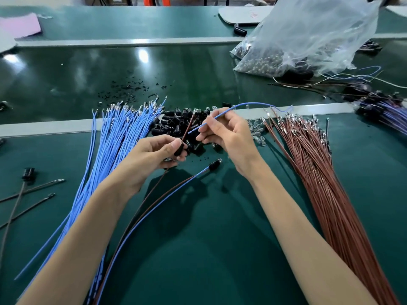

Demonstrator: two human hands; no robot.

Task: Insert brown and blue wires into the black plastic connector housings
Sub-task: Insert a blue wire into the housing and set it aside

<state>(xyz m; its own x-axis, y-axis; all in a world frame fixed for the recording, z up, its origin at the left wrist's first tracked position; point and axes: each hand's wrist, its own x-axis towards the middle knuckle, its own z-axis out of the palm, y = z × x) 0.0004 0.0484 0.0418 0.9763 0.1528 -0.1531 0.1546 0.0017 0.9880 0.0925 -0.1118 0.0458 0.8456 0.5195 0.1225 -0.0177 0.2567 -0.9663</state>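
Head view: a blue wire [220, 114] is being brought to a black housing [179, 149].

The black housing is pinched in the left hand [158, 150], and a brown wire [188, 126] seems to be stuck in it. The blue wire is pinched by the right hand [224, 133], with its tip just beside the housing, not yet in. One finished piece [213, 165] is laid near the hands, and a bunch of finished ones [383, 108] is seen far right. Much is left, it seems: a big pile of blue wires [114, 137] on the left, brown wires [308, 150] on the right, and loose housings [176, 124] between them. Everything is spread on a shiny green table [198, 238]. A clear plastic bag [308, 40] is set far right.
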